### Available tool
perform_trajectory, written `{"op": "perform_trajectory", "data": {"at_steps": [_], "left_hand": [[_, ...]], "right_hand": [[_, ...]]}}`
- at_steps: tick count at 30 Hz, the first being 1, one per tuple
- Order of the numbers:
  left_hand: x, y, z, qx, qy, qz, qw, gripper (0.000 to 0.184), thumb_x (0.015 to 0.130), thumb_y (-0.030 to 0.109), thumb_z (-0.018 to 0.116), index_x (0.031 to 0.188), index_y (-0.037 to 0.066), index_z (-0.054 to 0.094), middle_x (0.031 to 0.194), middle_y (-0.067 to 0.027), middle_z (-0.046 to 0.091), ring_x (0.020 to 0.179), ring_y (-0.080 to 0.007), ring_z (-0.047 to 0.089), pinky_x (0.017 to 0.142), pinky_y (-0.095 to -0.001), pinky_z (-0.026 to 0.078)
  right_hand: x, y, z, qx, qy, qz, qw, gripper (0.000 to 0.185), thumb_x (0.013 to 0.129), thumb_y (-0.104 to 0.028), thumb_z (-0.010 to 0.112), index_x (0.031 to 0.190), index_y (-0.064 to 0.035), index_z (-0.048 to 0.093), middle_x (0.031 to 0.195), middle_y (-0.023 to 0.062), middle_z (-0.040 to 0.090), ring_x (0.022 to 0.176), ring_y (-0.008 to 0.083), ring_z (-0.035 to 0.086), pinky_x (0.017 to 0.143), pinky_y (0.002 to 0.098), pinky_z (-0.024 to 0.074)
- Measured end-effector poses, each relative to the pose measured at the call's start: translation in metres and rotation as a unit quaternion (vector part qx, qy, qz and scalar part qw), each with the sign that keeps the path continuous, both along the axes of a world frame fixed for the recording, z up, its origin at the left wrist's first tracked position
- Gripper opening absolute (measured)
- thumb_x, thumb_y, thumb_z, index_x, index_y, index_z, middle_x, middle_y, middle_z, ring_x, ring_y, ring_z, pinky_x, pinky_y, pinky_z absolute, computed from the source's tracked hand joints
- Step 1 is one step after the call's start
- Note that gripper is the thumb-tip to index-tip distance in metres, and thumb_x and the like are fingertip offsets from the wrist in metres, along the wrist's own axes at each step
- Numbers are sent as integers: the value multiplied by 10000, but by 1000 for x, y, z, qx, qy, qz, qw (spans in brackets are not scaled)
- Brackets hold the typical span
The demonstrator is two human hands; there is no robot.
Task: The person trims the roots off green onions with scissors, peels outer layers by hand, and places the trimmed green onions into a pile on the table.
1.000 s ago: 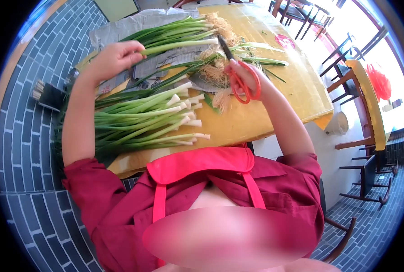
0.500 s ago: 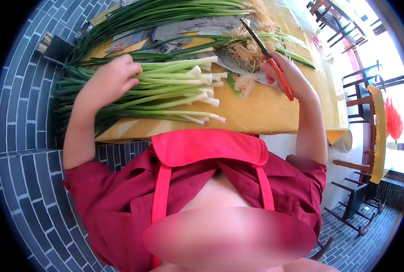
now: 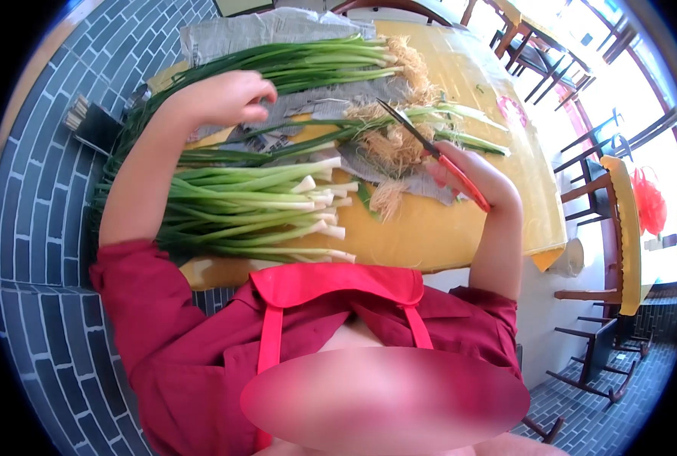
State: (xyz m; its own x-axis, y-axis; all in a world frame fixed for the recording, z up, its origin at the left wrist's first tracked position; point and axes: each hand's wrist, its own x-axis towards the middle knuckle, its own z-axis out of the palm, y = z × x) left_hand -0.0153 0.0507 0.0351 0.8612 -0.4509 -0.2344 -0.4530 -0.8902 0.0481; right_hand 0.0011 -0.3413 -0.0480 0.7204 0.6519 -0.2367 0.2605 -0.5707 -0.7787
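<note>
My right hand [image 3: 464, 176] is closed around red-handled scissors [image 3: 410, 128], whose dark blades point up and to the left over a heap of cut roots [image 3: 393, 149]. My left hand [image 3: 239, 97] hovers above the far bunch of green onions [image 3: 315, 59], holding nothing, thumb apart from the curled fingers. That far bunch still has its stringy roots. Closest to my body lies a pile of trimmed green onions [image 3: 277, 201], white ends facing right. A few loose stalks [image 3: 293, 140] lie between the two piles.
Newspaper [image 3: 258, 34] is spread under the onions on a yellow-covered table [image 3: 399, 247]. A dark holder of chopsticks [image 3: 95, 125] stands at the left by the grey brick wall. Chairs [image 3: 597, 346] and a red plastic bag [image 3: 648, 201] are at the right.
My left hand has moved away from the trimmed pile, up to the far bunch. The view has shifted, so the table sits lower. My right hand keeps holding the scissors.
</note>
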Motion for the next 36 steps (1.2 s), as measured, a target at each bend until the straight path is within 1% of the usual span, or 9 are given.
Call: {"op": "perform_trajectory", "data": {"at_steps": [4,10,14,18,24,25,29,32,36], "left_hand": [[112,2,-44,15,-158,5,987,402,821,137,617,1200,41,521,1134,-159,540,1075,-327,525,924,-407,439],[192,-19,-87,15,-223,20,975,531,797,142,657,1288,80,466,1223,-151,524,1140,-333,502,946,-407,437],[195,-24,-97,15,-222,49,974,478,798,154,658,1249,117,504,1181,-112,545,1111,-306,525,914,-413,464],[171,-24,-87,18,-193,3,981,394,762,129,663,1122,55,520,1104,-164,564,1040,-347,539,867,-436,455],[119,-20,-78,84,-35,-23,996,403,767,278,716,1033,32,538,960,-182,618,911,-371,593,790,-439,472],[115,-14,-83,48,-41,-31,998,432,773,377,712,971,19,576,906,-189,637,857,-373,605,749,-431,474],[132,-14,-97,-142,-100,38,984,483,837,498,599,812,18,647,779,-190,643,753,-341,619,679,-417,475],[154,-31,-101,-186,-59,177,965,459,841,466,598,815,10,642,763,-163,654,695,-306,623,642,-392,475],[159,-47,-124,-123,-120,153,973,424,774,467,648,756,47,702,740,-157,662,689,-306,637,656,-372,492]], "right_hand": [[-6,-9,-3,128,129,-10,983,359,919,-258,541,1213,-54,516,779,3,565,618,74,504,547,199,412],[2,-12,-11,179,159,7,971,327,909,-214,526,1189,-46,526,740,10,555,571,69,468,528,208,409],[4,-12,-16,197,178,-8,964,332,910,-232,518,1186,-49,522,736,10,558,559,69,462,511,207,398],[3,-12,-14,192,166,3,967,333,907,-236,518,1182,-48,524,735,11,562,564,69,469,513,206,398],[2,-11,-13,184,158,4,970,363,938,-264,505,1219,-34,508,736,11,561,549,57,459,491,189,372],[3,-12,-14,191,158,11,969,378,952,-279,501,1236,-29,500,739,12,560,547,52,453,487,181,363],[3,-12,-15,198,153,20,968,369,956,-265,495,1233,-20,500,737,14,555,539,51,444,486,186,364],[4,-13,-21,214,153,24,965,373,956,-264,499,1233,-14,497,736,13,551,538,51,443,488,188,369],[3,-13,-18,205,154,17,966,379,952,-274,508,1230,-17,497,736,11,548,539,51,444,495,188,375]]}}
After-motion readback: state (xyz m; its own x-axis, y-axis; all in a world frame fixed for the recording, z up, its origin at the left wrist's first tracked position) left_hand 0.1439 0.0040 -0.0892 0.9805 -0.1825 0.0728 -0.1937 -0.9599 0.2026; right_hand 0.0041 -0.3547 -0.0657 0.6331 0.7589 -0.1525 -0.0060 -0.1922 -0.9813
